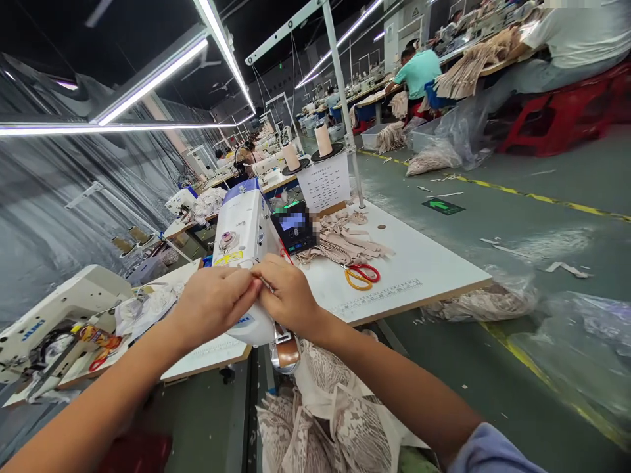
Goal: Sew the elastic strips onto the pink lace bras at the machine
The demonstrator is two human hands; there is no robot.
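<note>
My left hand [211, 299] and my right hand [290, 295] meet in front of the white sewing machine [241, 213], with fingers pinched together. Whatever is between the fingertips is too small or hidden to make out. Behind the hands, the machine's needle area is mostly covered. Below my right hand sits a shiny metal and copper-coloured part [286, 351] at the machine's end. Beige lace bra pieces [352, 420] hang under it, near my right forearm. On the white table [444, 276], to the right, lie beige fabric strips [345, 240] and scissors [362, 274] with red and yellow handles.
A control panel [294, 226] and a paper sheet [323, 182] stand behind the strips. Two thread cones [323, 141] are further back beside a metal pole [340, 85]. Another sewing machine [64, 315] is at left. Plastic bags [486, 302] lie on the floor; co-workers [419, 72] sit beyond.
</note>
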